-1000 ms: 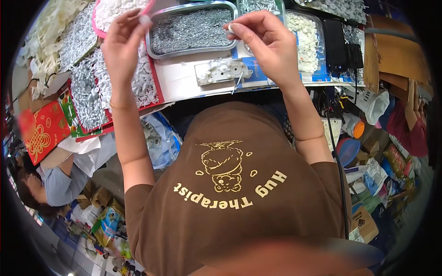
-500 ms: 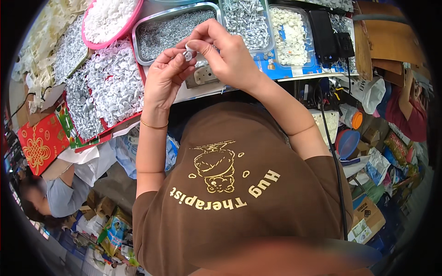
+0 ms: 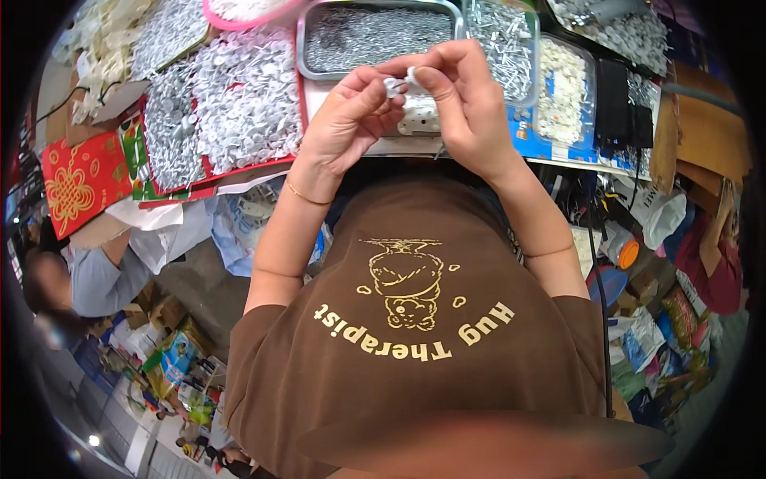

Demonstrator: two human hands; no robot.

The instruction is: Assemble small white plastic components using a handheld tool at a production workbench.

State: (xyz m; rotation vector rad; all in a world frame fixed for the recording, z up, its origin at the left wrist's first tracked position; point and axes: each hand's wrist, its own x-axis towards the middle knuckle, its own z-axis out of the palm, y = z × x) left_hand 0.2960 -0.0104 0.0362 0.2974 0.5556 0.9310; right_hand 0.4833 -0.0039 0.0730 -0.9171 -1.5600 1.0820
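Observation:
Both of my hands are raised over the near edge of the worktable, their fingertips close together. My left hand (image 3: 349, 120) pinches a small white round-headed plastic piece (image 3: 391, 87) between thumb and fingers. Between the thumb and forefinger of my right hand (image 3: 472, 108) is another small white plastic piece (image 3: 412, 77). A thin dark bit shows between the two pieces; whether it joins them is too small to tell. Behind the hands lies a metal tray (image 3: 301, 49) of small grey metal pins or screws. Under them a pale block with holes (image 3: 420, 120) is partly hidden.
Left are a heap of white round-headed pieces (image 3: 247, 104), a pile of grey nails (image 3: 173, 132) and a pink basin (image 3: 251, 22). Right are clear containers of nails (image 3: 501, 60) and cream pieces (image 3: 561, 96), plus a black cable (image 3: 600, 319). Other people's sleeves (image 3: 104, 275) show at both sides.
The whole view has shifted, so the table and trays appear farther right and higher. My fingertips are slightly farther apart, and the two white pieces show more separately.

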